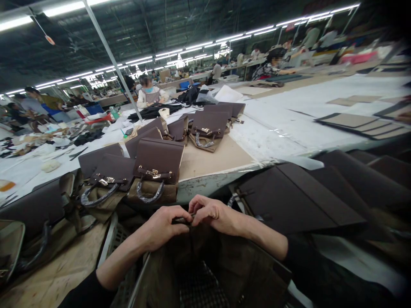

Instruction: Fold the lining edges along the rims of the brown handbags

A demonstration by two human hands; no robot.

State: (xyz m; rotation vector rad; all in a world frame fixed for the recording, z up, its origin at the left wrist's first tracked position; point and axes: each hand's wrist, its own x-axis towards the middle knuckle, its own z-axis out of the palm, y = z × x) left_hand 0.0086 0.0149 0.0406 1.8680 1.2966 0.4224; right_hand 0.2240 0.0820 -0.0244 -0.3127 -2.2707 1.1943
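My left hand (165, 226) and my right hand (214, 215) meet in the lower middle of the head view. Their thumbs and fingers are closed on the upper edge of a dark olive-brown cloth (231, 261), which hangs below them in shadow. Whether it belongs to a bag is hard to make out. Just beyond my left hand, a dark brown handbag (157, 156) lies on the table edge, with gold-coloured clasp fittings and a plastic-wrapped handle. A similar handbag (111, 171) is to its left. Large dark brown panels (289, 196) lie beside my right forearm.
More handbags (208, 124) rest farther back on the long white-covered table (276, 115). A slatted plastic crate (117, 239) stands by my left forearm. Dark flat pieces (359, 124) lie at the right. Across the table sits a co-worker (150, 96); a thin pole (112, 60) rises nearby.
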